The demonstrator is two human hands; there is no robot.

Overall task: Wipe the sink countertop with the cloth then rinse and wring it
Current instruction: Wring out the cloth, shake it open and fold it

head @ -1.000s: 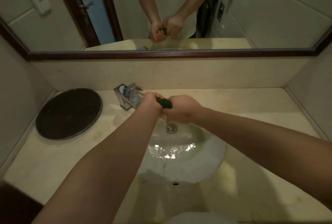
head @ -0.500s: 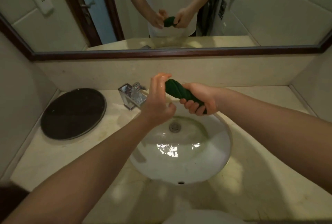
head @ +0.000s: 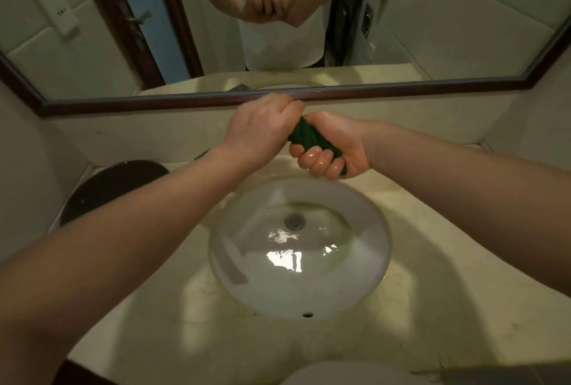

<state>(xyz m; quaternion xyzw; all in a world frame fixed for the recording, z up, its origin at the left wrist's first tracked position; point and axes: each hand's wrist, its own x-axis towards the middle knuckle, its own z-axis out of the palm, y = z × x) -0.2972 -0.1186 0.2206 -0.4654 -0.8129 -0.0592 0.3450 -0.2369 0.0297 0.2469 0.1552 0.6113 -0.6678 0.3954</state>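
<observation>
A dark green cloth (head: 306, 137), twisted into a tight roll, is held above the back rim of the white oval sink basin (head: 364, 285). My left hand (head: 259, 131) grips its far end, knuckles up. My right hand (head: 332, 150) is closed around the near end, wet fingers curled under it. Only the middle of the cloth shows between the two fists. Water lies in the basin around the metal drain (head: 294, 221). The beige stone countertop (head: 432, 292) surrounds the basin. My left forearm hides the tap.
A round black lid or plate (head: 114, 184) lies on the counter at the left. A dark-framed mirror (head: 185, 100) runs along the back wall above a low backsplash. Side walls close in left and right. A white rounded object (head: 340, 375) shows at the bottom edge.
Half a second ago my left hand was open beside the cloth; now it grips the far end again. Both hands have risen toward the mirror.
</observation>
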